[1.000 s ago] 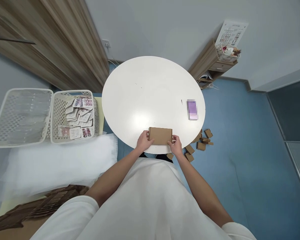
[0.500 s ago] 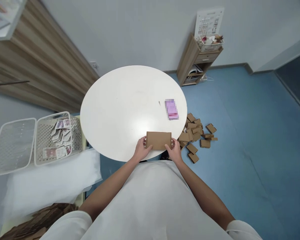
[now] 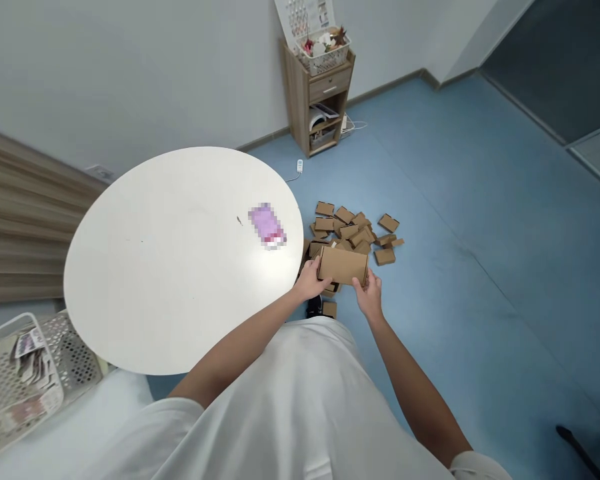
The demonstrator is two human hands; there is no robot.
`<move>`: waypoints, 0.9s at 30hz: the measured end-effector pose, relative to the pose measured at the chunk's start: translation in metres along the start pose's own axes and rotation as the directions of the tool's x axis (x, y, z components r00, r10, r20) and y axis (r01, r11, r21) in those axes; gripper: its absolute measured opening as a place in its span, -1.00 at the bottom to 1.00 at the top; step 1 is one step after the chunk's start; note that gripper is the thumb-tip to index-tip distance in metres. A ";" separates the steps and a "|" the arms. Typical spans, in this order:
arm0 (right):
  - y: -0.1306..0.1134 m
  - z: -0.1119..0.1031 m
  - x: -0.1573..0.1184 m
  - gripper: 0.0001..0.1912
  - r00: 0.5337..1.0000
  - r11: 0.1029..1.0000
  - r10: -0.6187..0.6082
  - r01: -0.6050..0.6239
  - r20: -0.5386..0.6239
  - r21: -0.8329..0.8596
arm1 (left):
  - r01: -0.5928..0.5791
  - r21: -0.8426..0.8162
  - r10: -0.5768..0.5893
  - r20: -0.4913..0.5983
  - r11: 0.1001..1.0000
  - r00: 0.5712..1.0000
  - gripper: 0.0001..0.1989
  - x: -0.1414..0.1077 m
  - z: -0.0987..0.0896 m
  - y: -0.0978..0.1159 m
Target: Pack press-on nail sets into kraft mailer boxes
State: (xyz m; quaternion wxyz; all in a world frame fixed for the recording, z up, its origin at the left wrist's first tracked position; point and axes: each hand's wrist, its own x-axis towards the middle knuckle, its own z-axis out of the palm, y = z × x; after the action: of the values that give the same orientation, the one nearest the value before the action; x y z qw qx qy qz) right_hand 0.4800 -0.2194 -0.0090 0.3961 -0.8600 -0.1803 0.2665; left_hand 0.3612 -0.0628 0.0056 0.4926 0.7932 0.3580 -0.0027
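Between my two hands is a closed brown cardboard box (image 3: 343, 265), held past the right edge of the round white table. My left hand (image 3: 310, 280) grips its left end, thumb along the near side. At the opposite end, my right hand (image 3: 369, 293) has its fingers round the corner. Under and beyond the box, a pile of similar small cardboard boxes (image 3: 349, 231) lies on the blue floor. The white table (image 3: 180, 267) is to my left, with a blurred purple item (image 3: 267, 225) and a tiny dark object (image 3: 239, 221) on it.
A wooden cabinet (image 3: 320, 100) with a white basket of decorations (image 3: 329, 52) stands against the wall. At lower left, a white plastic basket (image 3: 55, 393) holds printed cards or packets. A white remote-like device (image 3: 300, 166) with a cord is beyond the table.
My view has turned to the right. Both hands have carried the cardboard box from over the table's near edge to above the floor pile.
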 end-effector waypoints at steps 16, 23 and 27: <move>-0.031 0.040 0.002 -0.55 0.927 0.942 -0.337 0.333 0.167 0.052 | 0.242 -0.215 -0.270 -0.110 0.946 0.957 -0.50 -0.099 -0.049 -0.057; -0.086 0.112 -0.043 -0.66 0.678 0.808 -0.563 0.573 0.473 0.140 | 0.245 -0.407 -0.401 -0.360 0.880 0.843 -0.52 -0.187 -0.080 -0.100; -0.117 0.161 -0.096 -0.65 0.513 0.741 -0.600 0.645 0.614 0.186 | 0.216 -0.494 -0.468 -0.469 0.842 0.749 -0.53 -0.248 -0.095 -0.137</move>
State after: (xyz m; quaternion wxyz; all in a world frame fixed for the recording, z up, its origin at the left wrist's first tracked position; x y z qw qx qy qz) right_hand 0.2953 -0.1028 0.0246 0.3504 -0.6053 -0.6079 0.3758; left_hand 0.0657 -0.0931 0.0366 0.5069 0.5534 0.6238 0.2184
